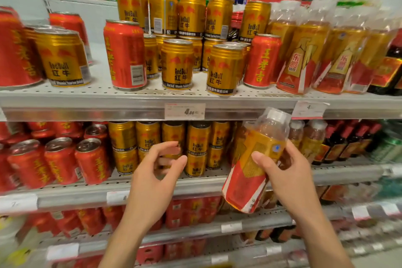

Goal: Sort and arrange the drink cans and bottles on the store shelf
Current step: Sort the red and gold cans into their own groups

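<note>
The right hand (289, 172) grips a plastic bottle (255, 163) around its middle, thumb across the gold label and fingers wrapped behind it; the bottle tilts with its white cap up and to the right, its red bottom end down and to the left, held out in front of the middle shelf (65, 200). The left hand (158, 176) holds nothing, its fingers loosely curled and apart, hovering before the gold cans (198, 139) stacked two high on that middle shelf (the fingertips are blurred). To the left of those stand red cans (61, 163) in a tight group. On the upper shelf (87, 104) the drinks are mixed: a gold can (63, 59) sits beside a big red can (15, 50) at the far left, a lone red can (125, 54) stands just left of a cluster of gold cans (177, 63), some stacked, and another red can (262, 61) stands between that cluster and a row of wrapped bottles (304, 56) like the one in hand. Dark bottles (348, 141) stand at the right of the middle shelf. A price tag (185, 111) hangs on the upper shelf's front edge.
</note>
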Demonstrator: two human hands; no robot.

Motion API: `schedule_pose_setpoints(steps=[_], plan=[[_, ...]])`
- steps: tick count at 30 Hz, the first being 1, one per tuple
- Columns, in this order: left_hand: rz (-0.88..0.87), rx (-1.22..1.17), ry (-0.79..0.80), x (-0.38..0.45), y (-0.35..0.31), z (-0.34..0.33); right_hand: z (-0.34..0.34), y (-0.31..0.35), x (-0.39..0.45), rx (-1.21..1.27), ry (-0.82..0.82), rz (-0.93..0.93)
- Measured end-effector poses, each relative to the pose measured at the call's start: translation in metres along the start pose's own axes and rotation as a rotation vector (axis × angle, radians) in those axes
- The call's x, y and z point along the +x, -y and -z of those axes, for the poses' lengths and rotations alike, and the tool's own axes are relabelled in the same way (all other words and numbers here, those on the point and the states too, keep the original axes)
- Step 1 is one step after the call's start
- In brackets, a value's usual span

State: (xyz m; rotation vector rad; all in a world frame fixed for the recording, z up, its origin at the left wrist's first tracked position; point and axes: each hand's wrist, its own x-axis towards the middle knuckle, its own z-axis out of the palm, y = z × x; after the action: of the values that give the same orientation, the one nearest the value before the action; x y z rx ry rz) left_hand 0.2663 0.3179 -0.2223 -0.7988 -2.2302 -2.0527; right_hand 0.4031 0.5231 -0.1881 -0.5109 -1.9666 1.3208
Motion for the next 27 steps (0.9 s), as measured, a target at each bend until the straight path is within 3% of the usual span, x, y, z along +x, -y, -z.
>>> schedule_pose_setpoints(steps=[6, 17, 27], plan=[[-0.003, 0.014, 0.023, -0.006, -0.017, -0.060, 0.060, -0.018, 0.021, 0.010, 0.018, 0.008], [-0.070, 0.038, -0.072, 0.012, -0.074, -0.217, 0.199, -0.051, 0.097, -0.040, 0.133, 0.071], [-0.229, 0.196, -0.199, 0.050, -0.123, -0.245, 0.235, -0.023, 0.147, -0.039, 0.179, 0.263]])
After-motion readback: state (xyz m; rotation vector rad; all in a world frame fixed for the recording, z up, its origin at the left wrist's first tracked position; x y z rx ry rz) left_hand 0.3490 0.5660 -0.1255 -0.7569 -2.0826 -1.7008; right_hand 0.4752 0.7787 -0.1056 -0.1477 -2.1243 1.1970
